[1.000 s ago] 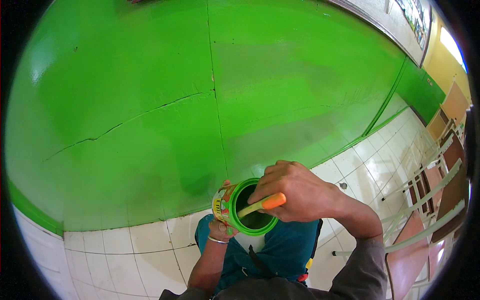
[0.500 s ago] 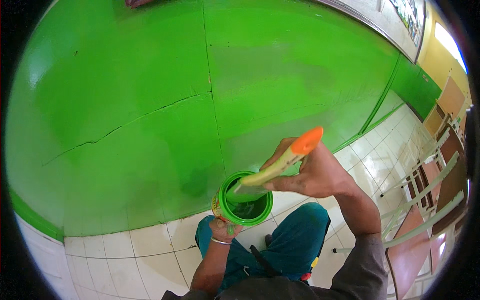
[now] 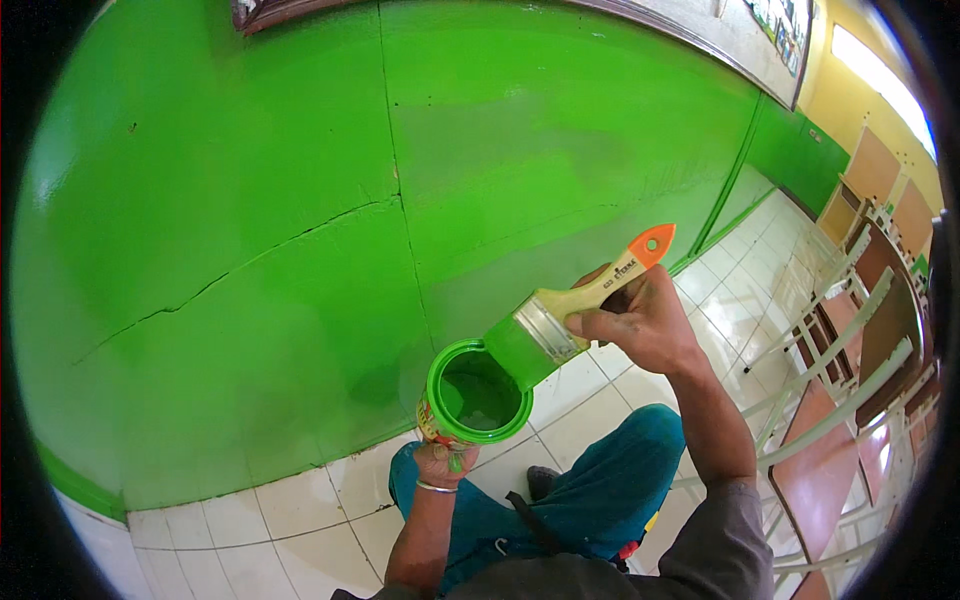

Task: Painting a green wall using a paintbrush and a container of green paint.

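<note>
My left hand (image 3: 442,464) grips a paint can (image 3: 432,425) low on its side, with the fingers mostly hidden beneath it. Green paint coats the can's rim and inner wall, and darker green shows inside. In my right hand (image 3: 645,322) is a wide flat paintbrush (image 3: 548,325), held closed around its pale wooden handle with the orange tip pointing up and away. The brush's bristles are covered in green paint and lie against the right side of the can's rim. Beyond both hands stands a green wall (image 3: 270,330) with a long crack and patchy, duller areas.
White floor tiles (image 3: 300,505) meet the wall's foot. On the right stand several chairs with pale metal frames and brown boards (image 3: 815,470). A framed board (image 3: 690,40) hangs above the green part of the wall. My bent knee (image 3: 640,450) is below the brush.
The paintbrush has come up out of the can to its right rim, and its flat side now shows. The can has tilted slightly and stays in my left hand.
</note>
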A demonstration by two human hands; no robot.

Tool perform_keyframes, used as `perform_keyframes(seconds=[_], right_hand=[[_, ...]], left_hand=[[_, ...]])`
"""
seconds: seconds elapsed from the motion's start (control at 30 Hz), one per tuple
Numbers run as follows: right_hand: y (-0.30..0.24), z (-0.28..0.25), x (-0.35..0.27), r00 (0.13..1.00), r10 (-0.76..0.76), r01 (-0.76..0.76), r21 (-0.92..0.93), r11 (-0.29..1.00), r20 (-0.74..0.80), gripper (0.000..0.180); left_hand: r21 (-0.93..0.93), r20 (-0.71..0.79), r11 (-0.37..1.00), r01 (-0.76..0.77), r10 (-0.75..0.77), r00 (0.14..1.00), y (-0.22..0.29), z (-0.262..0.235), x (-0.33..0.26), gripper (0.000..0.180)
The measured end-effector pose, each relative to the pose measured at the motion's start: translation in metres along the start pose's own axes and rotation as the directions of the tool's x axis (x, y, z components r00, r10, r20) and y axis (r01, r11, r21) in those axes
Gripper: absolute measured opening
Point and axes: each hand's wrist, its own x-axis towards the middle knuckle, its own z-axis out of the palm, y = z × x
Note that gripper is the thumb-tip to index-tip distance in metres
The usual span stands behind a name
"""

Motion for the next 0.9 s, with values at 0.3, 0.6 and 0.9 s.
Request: perform_keyframes(seconds=[0.3,0.6,0.9], right_hand=[[0.043,0.006,-0.025,0.973,0.069,0.005,0.319,0.948,-0.219,0.026],[0.148,0.027,-0.019,0.917,0.335,0.165,0.97,0.177,-0.217,0.03],[0.112,0.097,0.068,0.865,0.109,0.36,0.756,0.546,-0.491,0.05]], left_hand=[[0.074,-0.04,0.995,0.073,-0.071,0.997,-0.007,0.013,0.007,0.097],[0.259,0.074,0.965,0.046,-0.068,0.995,0.008,0.036,0.009,0.11],[0.35,-0.066,0.93,-0.117,0.15,0.987,0.059,0.049,-0.019,0.104]])
